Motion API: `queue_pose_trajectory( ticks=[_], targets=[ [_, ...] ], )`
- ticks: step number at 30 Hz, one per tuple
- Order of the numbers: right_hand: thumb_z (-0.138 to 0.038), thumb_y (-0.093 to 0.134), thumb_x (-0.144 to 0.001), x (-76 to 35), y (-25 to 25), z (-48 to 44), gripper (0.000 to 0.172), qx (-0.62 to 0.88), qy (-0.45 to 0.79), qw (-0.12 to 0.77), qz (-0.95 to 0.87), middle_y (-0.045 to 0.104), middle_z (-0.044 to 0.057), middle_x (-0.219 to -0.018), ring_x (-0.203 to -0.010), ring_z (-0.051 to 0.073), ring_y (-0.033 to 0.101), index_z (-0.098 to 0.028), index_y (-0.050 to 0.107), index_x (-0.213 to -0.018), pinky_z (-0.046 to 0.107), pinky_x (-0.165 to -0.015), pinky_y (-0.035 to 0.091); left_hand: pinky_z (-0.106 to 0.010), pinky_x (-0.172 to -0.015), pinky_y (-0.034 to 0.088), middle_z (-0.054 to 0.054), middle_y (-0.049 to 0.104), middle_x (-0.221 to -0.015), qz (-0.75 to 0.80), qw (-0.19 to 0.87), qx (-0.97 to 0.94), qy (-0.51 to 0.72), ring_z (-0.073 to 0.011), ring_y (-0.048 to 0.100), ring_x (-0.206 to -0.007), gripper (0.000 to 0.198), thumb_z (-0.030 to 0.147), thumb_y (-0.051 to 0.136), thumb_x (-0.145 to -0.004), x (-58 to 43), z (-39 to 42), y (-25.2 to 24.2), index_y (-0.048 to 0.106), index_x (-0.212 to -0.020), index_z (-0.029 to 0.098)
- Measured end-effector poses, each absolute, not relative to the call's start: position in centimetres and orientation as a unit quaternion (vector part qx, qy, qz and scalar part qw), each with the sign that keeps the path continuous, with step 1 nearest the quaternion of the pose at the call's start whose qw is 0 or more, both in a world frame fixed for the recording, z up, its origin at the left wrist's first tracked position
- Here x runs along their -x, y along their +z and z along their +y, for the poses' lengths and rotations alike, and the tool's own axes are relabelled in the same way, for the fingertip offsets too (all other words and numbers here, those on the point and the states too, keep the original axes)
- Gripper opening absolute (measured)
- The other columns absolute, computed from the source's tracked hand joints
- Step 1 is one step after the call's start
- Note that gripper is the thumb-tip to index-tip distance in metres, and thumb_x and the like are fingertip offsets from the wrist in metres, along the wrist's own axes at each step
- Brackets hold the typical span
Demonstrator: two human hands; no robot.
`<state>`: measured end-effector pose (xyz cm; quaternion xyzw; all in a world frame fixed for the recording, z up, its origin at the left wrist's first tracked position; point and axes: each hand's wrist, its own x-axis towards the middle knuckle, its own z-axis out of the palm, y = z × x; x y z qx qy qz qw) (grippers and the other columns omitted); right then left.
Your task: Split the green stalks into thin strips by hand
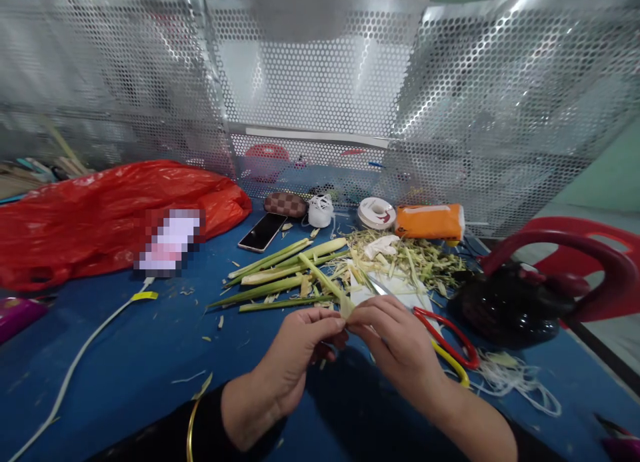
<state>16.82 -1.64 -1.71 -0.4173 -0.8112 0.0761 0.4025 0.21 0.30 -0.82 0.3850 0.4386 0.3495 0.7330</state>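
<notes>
Above the front middle of the blue table, my left hand point(287, 355) is closed in a pinch on a pale green leaf strip point(346, 306). The fingertips of my right hand point(403, 345) pinch the same strip from the other side, almost touching the left ones. The strip points up and away from me. Just beyond lie several green stalks point(273, 289), side by side. Scissors with red and yellow handles point(450, 335) lie beside my right hand, which partly hides them. Their blade rests near a white sheet point(417, 290) strewn with shredded plant scraps point(425, 262).
A dark kettle point(505, 309) and tangled white string point(525, 382) are at right. Behind the scraps stand a ribbon spool point(377, 213) and an orange pack point(430, 222). Phones point(263, 233), a red plastic bag point(100, 215) and a white cable point(80, 359) lie leftward. Perforated metal panels point(310, 75) close the back.
</notes>
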Motion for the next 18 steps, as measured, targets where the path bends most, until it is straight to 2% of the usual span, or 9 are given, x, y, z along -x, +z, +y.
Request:
queue_pose_trajectory(
  ticks=[8,12,18],
  targets=[
    [-0.01,0.054,-0.089,-16.68,-1.67,-1.6,0.016,0.419,0.137,0.444,-0.78,0.064,0.001,-0.079,-0.078,0.016,0.058,-0.021,0.063,-0.081,0.029,-0.07,0.047,-0.021,-0.054,0.04,-0.001,0.059,-0.062,0.43,0.698,-0.446,0.36,-0.0113,0.052,-0.058,0.024,0.037,0.069,-0.071,-0.2,0.32,-0.91,0.061,-0.065,0.015],
    [-0.009,0.056,-0.087,-16.68,-1.43,-1.58,0.015,0.417,0.185,0.452,-0.767,0.064,0.002,-0.08,-0.078,0.015,0.06,-0.02,0.064,-0.081,0.028,-0.071,0.047,-0.021,-0.054,0.041,0.0,0.059,-0.06,0.442,0.669,-0.465,0.375,-0.0115,0.052,-0.058,0.023,0.036,0.068,-0.071,-0.35,0.31,-0.9,0.061,-0.065,0.015],
    [-0.017,0.064,-0.082,-16.42,-1.1,-1.94,0.009,0.486,0.259,0.459,-0.697,0.063,-0.001,-0.07,-0.067,0.013,0.059,-0.02,0.063,-0.074,0.024,-0.062,0.045,-0.024,-0.06,0.043,-0.002,0.063,-0.064,0.479,0.523,-0.58,0.401,-0.0144,0.056,-0.062,0.016,0.031,0.062,-0.074,-0.4,0.23,-1.12,0.066,-0.069,0.015]
  ],
)
